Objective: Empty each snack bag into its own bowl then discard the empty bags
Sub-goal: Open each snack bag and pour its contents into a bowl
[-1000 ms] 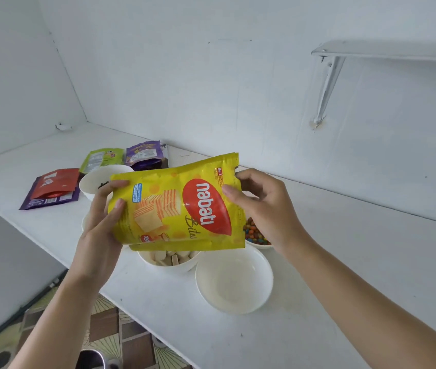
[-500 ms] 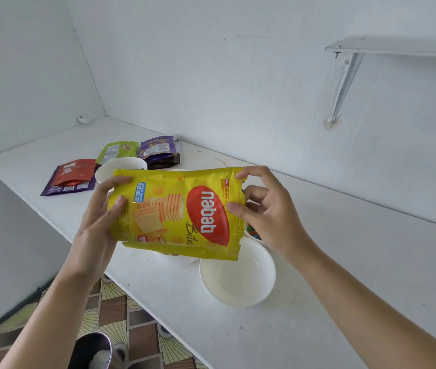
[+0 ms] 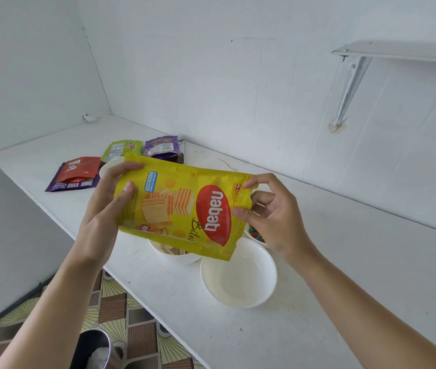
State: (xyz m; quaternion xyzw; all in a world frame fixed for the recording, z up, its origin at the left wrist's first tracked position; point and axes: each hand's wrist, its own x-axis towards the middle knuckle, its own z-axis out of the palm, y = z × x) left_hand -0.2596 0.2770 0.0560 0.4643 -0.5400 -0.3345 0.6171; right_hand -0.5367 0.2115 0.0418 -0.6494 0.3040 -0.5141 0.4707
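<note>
My left grip [image 3: 102,209] clasps the yellow bag [image 3: 179,206] by its base; my right grip [image 3: 273,217] now pinches the top corner. The bag has tilted, mouth dipping over the empty bowl [image 3: 238,283]; it looks flat, likely emptied.

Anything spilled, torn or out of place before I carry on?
No spill shows. The one loose end: snack bags lie scattered at the back left of the counter, a red bag across a purple bag, not discarded. The yellow bag, held sideways by the left hand and right hand, looks intact.
</note>
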